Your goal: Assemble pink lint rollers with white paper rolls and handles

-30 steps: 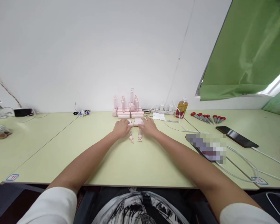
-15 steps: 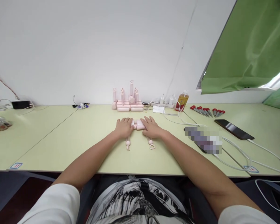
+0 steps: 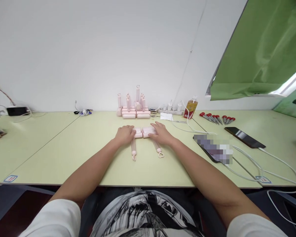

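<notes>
Two pink lint rollers lie end to end on the table in front of me, their handles pointing toward me and ending in heart-shaped loops. My left hand (image 3: pixel 125 134) curls around the outer end of the left lint roller (image 3: pixel 138 132), thumb in front and fingers behind. Around the outer end of the right lint roller (image 3: pixel 147 132) is my right hand (image 3: pixel 162 133), its thumb on the near side and fingers over the back. Parts of both rollers are hidden under the hands. Behind them, several more pink lint rollers (image 3: pixel 129 114) are stacked against the wall, some with handles upright.
To the right stand a drink bottle (image 3: pixel 190 108) and several red-handled screwdrivers (image 3: pixel 210 117). Two phones lie there, one dark (image 3: pixel 244 137) and one blurred (image 3: pixel 209 149), with white cables (image 3: pixel 251 159) trailing. A power strip (image 3: pixel 174 112) sits by the wall; a coiled cable (image 3: pixel 84 112) is at left.
My left hand has slid outward to the left, so more of the left roller shows. My right hand has shifted slightly outward too. The whole view has turned a little.
</notes>
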Demonstrator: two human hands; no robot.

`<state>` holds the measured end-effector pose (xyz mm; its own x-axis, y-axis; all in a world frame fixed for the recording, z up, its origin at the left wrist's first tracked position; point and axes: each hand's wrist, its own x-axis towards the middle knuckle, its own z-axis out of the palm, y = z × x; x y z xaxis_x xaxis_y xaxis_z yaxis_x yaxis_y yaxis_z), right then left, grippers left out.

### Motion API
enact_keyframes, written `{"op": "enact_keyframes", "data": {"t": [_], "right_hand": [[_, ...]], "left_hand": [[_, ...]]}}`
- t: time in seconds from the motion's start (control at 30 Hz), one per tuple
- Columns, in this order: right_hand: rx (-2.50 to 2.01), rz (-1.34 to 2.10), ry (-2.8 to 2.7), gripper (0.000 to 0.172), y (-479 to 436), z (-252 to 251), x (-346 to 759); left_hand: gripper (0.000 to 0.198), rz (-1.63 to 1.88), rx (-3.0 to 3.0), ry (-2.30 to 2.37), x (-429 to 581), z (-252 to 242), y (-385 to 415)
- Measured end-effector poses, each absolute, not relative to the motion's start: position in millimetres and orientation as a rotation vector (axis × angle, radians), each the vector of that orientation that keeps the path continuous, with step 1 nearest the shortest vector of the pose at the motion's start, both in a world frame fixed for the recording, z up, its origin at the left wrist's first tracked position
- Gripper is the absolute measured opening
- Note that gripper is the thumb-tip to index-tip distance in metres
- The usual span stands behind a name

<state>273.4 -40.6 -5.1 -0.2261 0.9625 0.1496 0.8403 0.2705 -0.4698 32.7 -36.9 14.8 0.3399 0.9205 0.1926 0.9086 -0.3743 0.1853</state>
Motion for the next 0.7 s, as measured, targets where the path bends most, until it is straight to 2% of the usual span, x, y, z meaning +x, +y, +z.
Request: {"op": "enact_keyframes", "data": {"t": [0.1,0.23,0.43,0.53,0.7], "right_hand": [[-1.586,0.456,-2.268,0.086,-41.3,-4.4,276.7],[-1.410,0.503,-2.398,0.085,-36.4,-0.7,290.7],[-1.392,0.369,-2.333,0.069,-28.2,3.1,302.9],[-1.580,0.224,-2.202,0.065,-27.3,3.0,301.5],[-1.689,0.255,-2.111,0.058,-27.1,-1.4,293.4]], "left_hand": [[0.047,0.336,2.469,1.763,31.1,17.3,-37.0],[0.050,0.275,2.180,1.953,21.6,29.1,-33.8],[0.067,0.177,1.819,1.616,2.0,32.1,-33.4],[0.064,0.287,1.764,1.551,3.8,26.1,-34.1],[0.055,0.362,1.782,1.550,11.0,18.2,-33.6]]}}
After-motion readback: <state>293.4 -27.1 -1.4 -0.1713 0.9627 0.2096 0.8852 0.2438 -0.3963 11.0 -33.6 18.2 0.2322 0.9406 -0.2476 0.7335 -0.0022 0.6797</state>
